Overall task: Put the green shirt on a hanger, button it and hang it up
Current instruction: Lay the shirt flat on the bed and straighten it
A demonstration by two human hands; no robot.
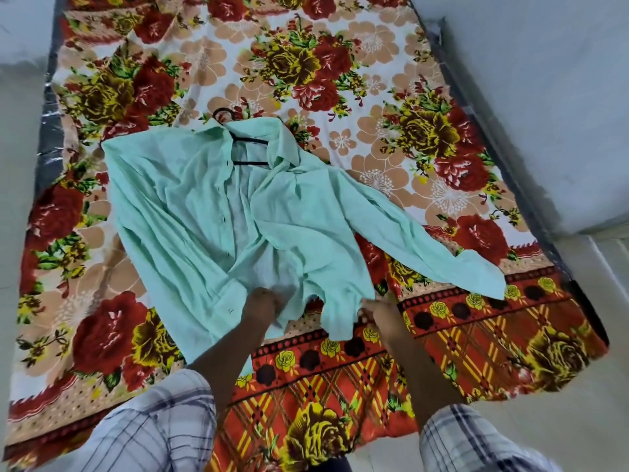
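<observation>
Green shirt [190, 212], one hanger [250, 141].

I see a mattress [439, 32] on a pale floor [578, 420], covered by a floral bedsheet [340, 63] in red, yellow and peach. On the sheet lies the green shirt [190, 212], front open, one sleeve stretched right. A black hanger [250, 141] sits inside its collar, apparently resting on the sheet too.

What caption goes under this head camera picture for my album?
Both hands, left hand and right hand, hold the hem of an unbuttoned green shirt on a black hanger.
</observation>
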